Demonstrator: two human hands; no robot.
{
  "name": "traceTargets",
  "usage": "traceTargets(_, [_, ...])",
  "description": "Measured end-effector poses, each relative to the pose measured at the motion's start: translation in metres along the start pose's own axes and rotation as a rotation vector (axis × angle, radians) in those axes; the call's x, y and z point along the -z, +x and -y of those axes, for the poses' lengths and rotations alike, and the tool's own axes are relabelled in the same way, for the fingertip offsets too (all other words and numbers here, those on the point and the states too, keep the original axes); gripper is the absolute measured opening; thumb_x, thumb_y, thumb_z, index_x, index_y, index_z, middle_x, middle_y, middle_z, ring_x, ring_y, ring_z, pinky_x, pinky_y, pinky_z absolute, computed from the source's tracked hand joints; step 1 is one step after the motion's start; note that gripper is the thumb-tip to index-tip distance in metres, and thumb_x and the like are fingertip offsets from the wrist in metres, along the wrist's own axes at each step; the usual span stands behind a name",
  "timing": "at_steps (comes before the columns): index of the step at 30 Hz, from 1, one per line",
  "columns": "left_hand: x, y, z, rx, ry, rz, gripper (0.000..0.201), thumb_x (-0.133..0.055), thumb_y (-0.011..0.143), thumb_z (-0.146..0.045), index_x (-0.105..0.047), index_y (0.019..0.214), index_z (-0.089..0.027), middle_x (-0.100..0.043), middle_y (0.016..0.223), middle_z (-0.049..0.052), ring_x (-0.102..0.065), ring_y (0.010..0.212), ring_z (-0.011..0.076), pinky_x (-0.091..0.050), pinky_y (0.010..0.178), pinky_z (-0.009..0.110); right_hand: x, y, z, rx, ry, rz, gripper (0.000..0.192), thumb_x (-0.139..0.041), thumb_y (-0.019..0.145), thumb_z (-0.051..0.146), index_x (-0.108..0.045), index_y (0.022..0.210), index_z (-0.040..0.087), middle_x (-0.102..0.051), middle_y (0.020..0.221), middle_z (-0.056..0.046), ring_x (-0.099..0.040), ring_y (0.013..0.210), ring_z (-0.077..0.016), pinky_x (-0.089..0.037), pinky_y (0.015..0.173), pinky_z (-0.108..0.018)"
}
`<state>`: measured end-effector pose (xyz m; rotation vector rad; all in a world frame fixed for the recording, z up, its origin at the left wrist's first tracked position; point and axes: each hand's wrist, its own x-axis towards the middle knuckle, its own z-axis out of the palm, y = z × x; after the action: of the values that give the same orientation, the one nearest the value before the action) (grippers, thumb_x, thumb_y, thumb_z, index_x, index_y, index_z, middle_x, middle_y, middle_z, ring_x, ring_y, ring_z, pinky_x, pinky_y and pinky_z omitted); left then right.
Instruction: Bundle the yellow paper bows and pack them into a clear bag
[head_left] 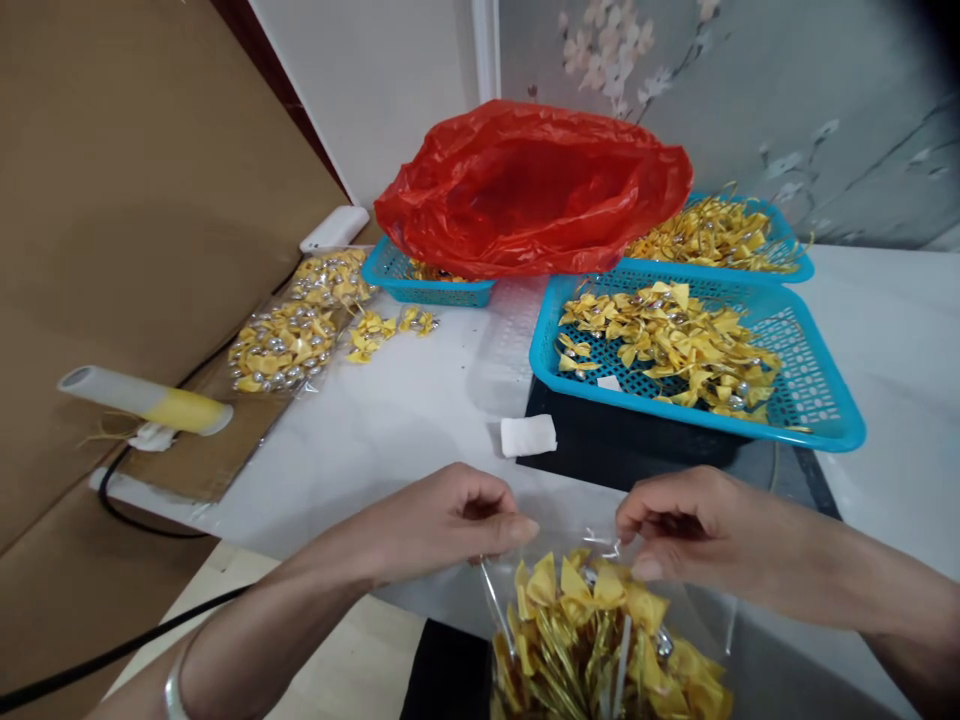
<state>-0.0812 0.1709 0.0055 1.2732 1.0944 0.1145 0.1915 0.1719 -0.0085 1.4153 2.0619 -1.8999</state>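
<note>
Both forearms reach in low, left hand (pixel 450 520) and right hand (pixel 694 525) each closed in a pinching grip, facing.

three blue baskets (pixel 817 420), perhaps two filled packets (pixel 281 345)

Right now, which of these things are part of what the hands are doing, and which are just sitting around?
In hand:
left hand and right hand, both pinching the mouth of the clear bag
yellow bows inside that bag

Lying about:
near blue basket of loose bows
red plastic bag
filled clear packets
white pad
glue gun
</note>
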Motion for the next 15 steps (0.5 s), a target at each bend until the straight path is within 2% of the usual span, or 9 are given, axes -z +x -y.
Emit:
traceTargets(2, [-0.003, 0.005, 0.002, 0.007, 0.064, -0.019, 0.024, -0.064, 0.077, -0.038, -0.062, 0.067, -0.017, -0.046, 0.059, -0.006, -0.038, 0.058, 0.0108, -0.028, 0.053, 0.023, 0.0, 0.001, 0.0, -0.003, 0.002, -0.011, 0.016, -0.062, 0.081, 0.033, -0.067, 0.085, 0.019, -0.048, 0.066, 0.004, -0.038, 0.061, -0.0097, -0.029, 0.052, -0.021])
traceTargets(8, [0.003, 0.007, 0.003, 0.025, 0.047, -0.029, 0.012, -0.065, 0.074, -0.026, -0.061, 0.072, -0.015, -0.057, 0.066, -0.003, -0.047, 0.062, 0.0116, -0.035, 0.057, 0.023, 0.012, -0.005, -0.006, 0.008, -0.012, -0.092, 0.017, -0.061, 0.082, 0.034, -0.068, 0.087, 0.019, -0.054, 0.067, 0.003, -0.042, 0.061, -0.0102, -0.032, 0.053, -0.02])
traceTargets(12, [0.01, 0.003, 0.002, 0.051, 0.001, -0.027, 0.015, -0.066, 0.073, -0.027, -0.063, 0.079, -0.014, -0.058, 0.069, -0.003, -0.049, 0.065, 0.0119, -0.038, 0.062, 0.024, 0.025, -0.024, -0.02, -0.004, 0.014, -0.181, 0.021, -0.057, 0.086, 0.038, -0.066, 0.095, 0.021, -0.057, 0.073, 0.001, -0.047, 0.065, -0.0117, -0.036, 0.056, -0.021])
traceTargets(15, [0.014, 0.0, 0.002, 0.036, -0.032, -0.011, 0.024, -0.067, 0.075, -0.031, -0.062, 0.093, -0.015, -0.061, 0.084, 0.0, -0.053, 0.077, 0.014, -0.041, 0.071, 0.026, 0.027, -0.041, -0.029, 0.023, 0.07, -0.224, 0.032, -0.052, 0.09, 0.049, -0.062, 0.102, 0.021, -0.06, 0.084, -0.002, -0.053, 0.071, -0.0139, -0.042, 0.064, -0.024])
